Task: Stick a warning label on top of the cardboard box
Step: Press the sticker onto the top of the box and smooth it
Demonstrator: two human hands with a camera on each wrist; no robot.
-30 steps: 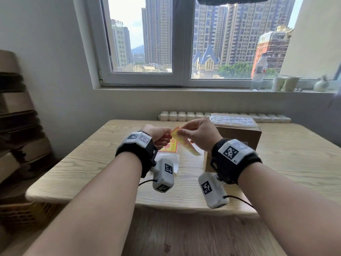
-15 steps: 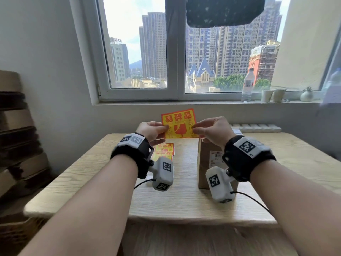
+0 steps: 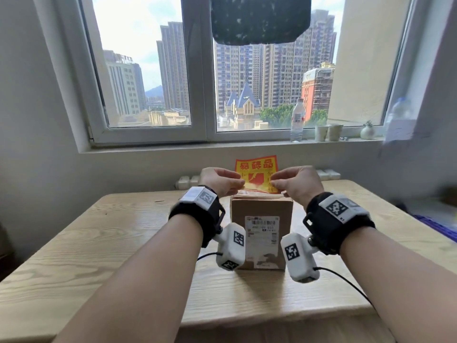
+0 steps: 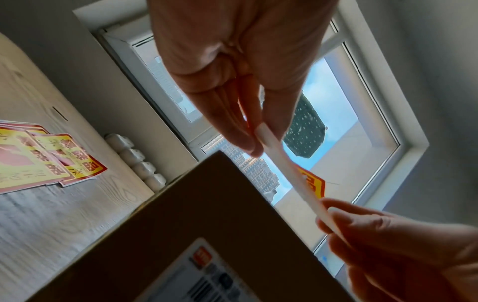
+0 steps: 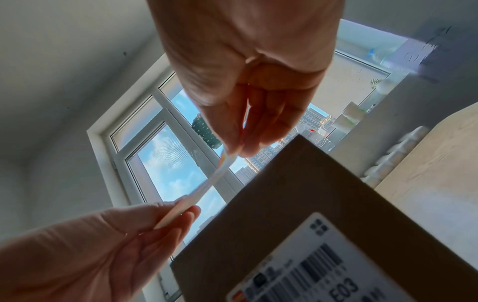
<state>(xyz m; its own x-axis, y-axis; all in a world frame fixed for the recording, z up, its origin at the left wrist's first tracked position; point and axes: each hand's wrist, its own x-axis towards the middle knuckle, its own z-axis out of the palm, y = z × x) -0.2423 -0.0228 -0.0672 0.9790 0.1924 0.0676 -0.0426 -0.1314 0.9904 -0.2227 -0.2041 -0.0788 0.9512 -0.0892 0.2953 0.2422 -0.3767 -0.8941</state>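
while the left hand (image 3: 220, 181) and right hand (image 3: 298, 184) each pinch a bottom corner of the warning label (image 3: 257, 175) above the cardboard box (image 3: 262, 219), looks like positioning, next lower it flat onto the top.

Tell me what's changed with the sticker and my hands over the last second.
A second ago both hands were peeling the warning label low over the table. Since then they raised it flat and carried it right, so it now hangs above the cardboard box, not yet stuck down. The left hand and right hand still pinch its side edges; the box has not moved.
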